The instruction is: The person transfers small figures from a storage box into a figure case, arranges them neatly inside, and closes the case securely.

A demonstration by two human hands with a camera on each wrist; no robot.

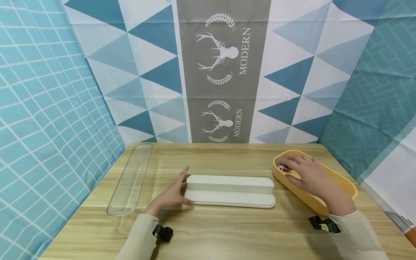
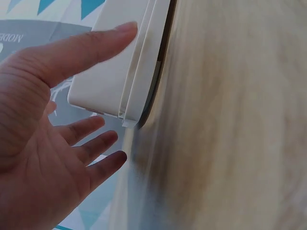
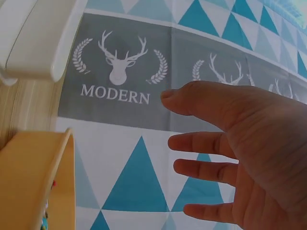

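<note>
Nothing is gripped by the left hand or right hand; items are left in the tray, none seen on the stand.

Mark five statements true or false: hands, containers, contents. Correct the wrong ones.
1. The right hand is over the yellow-orange tray. True.
2. Small multicoloured items lie in that tray, at its far end. True.
3. The right hand is clenched into a fist. False: the right wrist view shows its fingers extended.
4. The left hand is at the left end of the white stepped piece. True; whether it touches is unclear.
5. The transparent bin stands between the white piece and the tray. False: the bin is left of the white piece.
</note>
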